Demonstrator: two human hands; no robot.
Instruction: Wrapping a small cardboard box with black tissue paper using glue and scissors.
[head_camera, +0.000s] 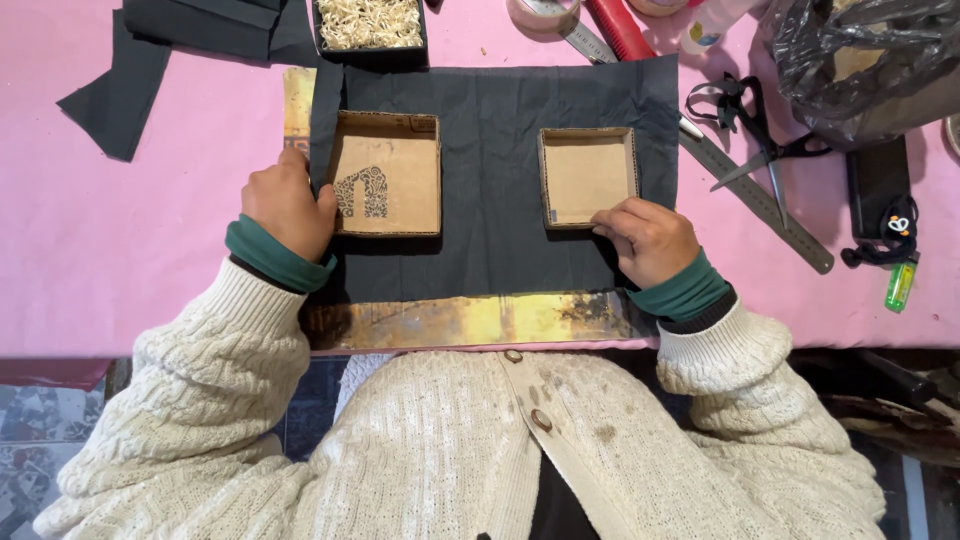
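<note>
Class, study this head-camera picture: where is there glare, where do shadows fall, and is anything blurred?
Head view: soft, even daylight; glare on the worn golden board below the black fabric; faint shadows under the left hand and right hand and inside the larger cardboard tray; hands and scissors sharp, no motion blur.

On the pink tabletop (90, 240), a black cloth (495, 180) carries two shallow cardboard boxes. The left hand (288, 205) touches the larger box (388, 172); the right hand (648, 238) fingers (612, 217) touch the smaller box (588, 175), scissors (755, 130) and a metal ruler (765, 200) lying nearby
</note>
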